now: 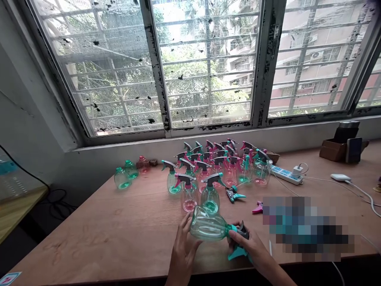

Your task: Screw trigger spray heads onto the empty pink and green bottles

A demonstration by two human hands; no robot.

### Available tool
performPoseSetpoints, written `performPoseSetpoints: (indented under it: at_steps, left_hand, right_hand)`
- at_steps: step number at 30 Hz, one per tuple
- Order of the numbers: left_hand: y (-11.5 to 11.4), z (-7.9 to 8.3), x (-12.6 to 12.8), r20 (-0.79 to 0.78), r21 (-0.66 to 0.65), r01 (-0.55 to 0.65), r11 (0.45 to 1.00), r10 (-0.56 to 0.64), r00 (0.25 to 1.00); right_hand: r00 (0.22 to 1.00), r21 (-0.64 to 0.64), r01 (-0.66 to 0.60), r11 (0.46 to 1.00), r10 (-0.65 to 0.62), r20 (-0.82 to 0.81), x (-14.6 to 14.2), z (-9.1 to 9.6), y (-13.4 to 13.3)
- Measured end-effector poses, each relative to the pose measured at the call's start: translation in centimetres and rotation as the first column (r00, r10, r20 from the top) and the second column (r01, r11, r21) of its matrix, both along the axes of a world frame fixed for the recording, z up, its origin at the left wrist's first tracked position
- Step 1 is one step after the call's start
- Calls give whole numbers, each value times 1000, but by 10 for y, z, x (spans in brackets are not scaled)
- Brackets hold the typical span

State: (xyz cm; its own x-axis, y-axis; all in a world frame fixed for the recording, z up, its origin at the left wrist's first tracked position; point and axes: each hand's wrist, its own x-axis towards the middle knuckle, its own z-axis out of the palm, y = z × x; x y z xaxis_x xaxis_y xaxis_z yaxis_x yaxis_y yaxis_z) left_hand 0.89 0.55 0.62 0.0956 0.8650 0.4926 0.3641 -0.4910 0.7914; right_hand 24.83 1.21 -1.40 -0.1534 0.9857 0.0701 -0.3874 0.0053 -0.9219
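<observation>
A clear green spray bottle [208, 225] lies sideways in the air near the table's front edge, its base to the left. My left hand [183, 245] is closed about the base end, fingers behind and thumb below. At the neck, my right hand [248, 243] grips the black-and-teal spray head [242, 230], whose teal trigger points down. The head sits at the bottle's mouth; whether it is screwed tight I cannot tell. Just behind stand a green spray bottle [210, 196] and a pink one [189, 194], both with heads on.
Several more spray bottles [230, 171] crowd behind. Headless green bottles [122, 178] and a pink bottle [143, 163] stand at the back left. A loose teal spray head [233, 194] and a pink trigger [258, 207] lie rightward, beside a blurred patch. A power strip [287, 174] trails cables.
</observation>
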Motion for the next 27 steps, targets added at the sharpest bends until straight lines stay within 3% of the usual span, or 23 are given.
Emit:
performPoseSetpoints:
  at_steps: [5, 10, 18, 24, 27]
  left_hand:
    - [-2, -3, -1, -51, -60, 34, 998, -37, 998]
    - [-3, -3, 0, 91, -139, 47, 989, -35, 995]
    - [-5, 0, 1, -61, 61, 21, 998, -17, 998]
    - [-2, -3, -1, 68, -134, 52, 990, -43, 997]
    - [0, -4, 0, 44, -81, -16, 997, 19, 999]
  right_hand:
    - [999, 46, 2, 999, -4, 33, 0, -6, 2]
    - [995, 71, -32, 997, 25, 96, -1, -3, -1]
    - [999, 18, 38, 999, -38, -23, 0, -6, 4]
    - [997, 84, -29, 996, 22, 80, -1, -6, 2]
    - [997, 76, -19, 997, 13, 75, 0, -5, 1]
